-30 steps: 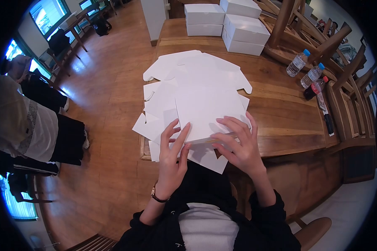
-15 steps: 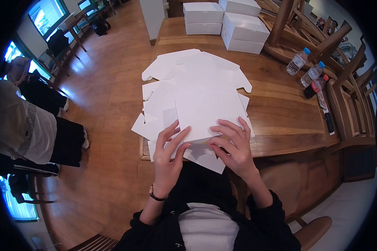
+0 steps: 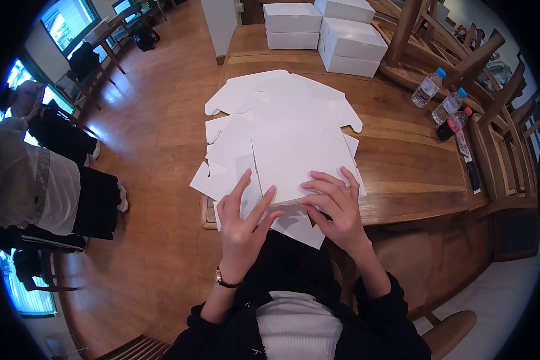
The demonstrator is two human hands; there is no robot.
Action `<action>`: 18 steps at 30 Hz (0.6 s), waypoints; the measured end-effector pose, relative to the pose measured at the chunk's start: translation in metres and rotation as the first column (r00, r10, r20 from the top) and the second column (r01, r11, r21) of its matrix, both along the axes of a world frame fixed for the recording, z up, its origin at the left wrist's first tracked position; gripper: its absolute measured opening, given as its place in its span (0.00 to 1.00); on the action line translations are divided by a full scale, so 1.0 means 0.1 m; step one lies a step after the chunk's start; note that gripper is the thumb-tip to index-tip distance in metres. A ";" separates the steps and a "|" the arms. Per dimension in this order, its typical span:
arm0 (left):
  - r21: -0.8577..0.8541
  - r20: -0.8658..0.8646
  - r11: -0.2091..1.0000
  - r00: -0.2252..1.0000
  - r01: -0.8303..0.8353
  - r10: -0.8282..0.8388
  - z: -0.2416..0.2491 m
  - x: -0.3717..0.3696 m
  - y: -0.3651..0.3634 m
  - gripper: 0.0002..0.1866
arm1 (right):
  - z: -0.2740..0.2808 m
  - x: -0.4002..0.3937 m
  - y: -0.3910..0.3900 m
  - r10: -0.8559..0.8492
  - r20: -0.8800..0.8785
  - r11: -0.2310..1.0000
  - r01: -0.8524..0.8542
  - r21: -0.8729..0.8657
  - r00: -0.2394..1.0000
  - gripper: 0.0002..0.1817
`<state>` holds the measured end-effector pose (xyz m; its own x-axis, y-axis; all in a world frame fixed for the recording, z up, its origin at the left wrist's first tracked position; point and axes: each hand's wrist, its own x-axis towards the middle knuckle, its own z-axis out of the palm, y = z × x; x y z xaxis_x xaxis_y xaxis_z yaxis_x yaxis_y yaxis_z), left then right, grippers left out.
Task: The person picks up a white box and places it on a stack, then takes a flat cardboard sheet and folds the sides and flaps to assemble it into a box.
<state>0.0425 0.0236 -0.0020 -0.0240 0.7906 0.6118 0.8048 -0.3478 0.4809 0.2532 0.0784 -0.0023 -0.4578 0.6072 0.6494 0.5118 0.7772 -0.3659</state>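
White card fills the head view — a flat box blank (image 3: 300, 159) lies at the near edge of the wooden table (image 3: 402, 162), on top of a loose spread of other flat blanks (image 3: 282, 102) that fan out toward the far side. The left hand (image 3: 243, 222) rests open on the blank's near left corner, fingers (image 3: 264, 201) spread and lying flat over the card, gripping nothing. The right hand (image 3: 336, 207) lies just beside it on the near right part of the same blank, fingers bent and pressing down on the sheet's edge — the two hands sit close together but apart, not touching. A watch (image 3: 225, 281) shows on the left wrist. At the far end of the table stand stacked white boxes (image 3: 324, 30), already folded. To the right, near the table's edge, stand three bottles (image 3: 443, 105), with a dark pen (image 3: 467, 162) lying beside them.
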 end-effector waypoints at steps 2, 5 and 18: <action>0.019 0.002 1.000 1.000 0.015 -0.015 0.01 0.05 0.00 0.28 | 0.07 0.02 -0.01 -0.094 0.029 0.995 0.093 0.038 0.995 0.18; -0.002 0.002 0.997 0.997 0.071 -0.071 0.08 0.13 0.04 0.29 | 0.21 0.15 0.04 -0.173 0.034 0.985 0.173 0.010 0.984 0.25; 0.026 0.136 0.989 0.979 0.146 -0.149 -0.02 0.20 0.22 0.21 | 0.03 0.49 0.27 -0.110 0.114 0.994 0.112 -0.005 0.987 0.26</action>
<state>0.0622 0.0452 -0.0043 0.0076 0.7822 0.6230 0.6709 -0.4660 0.5769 0.3022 0.1053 0.0002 -0.4575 0.6656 0.5896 0.6336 0.7093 -0.3091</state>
